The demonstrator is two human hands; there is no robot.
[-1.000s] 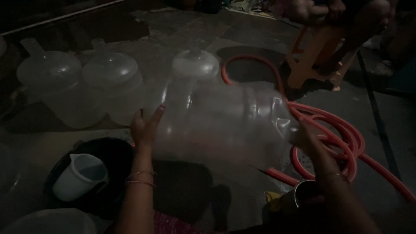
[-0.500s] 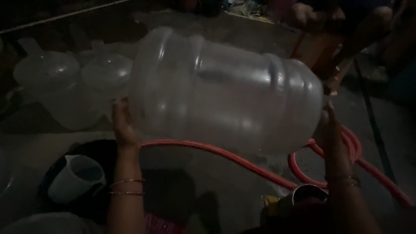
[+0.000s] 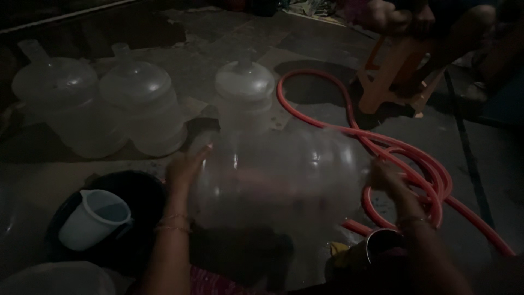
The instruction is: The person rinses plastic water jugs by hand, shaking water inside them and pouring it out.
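Low over the dim concrete floor (image 3: 229, 49), the left hand (image 3: 184, 166) and right hand (image 3: 385, 177) press spread fingers against opposite ends of a blurred, clear plastic water jug (image 3: 273, 175) lying sideways, beside a coiled red hose (image 3: 415, 164).

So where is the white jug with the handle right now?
In the head view the white jug sits low on the left inside a dark tub, just left of the left hand that holds the big clear bottle.
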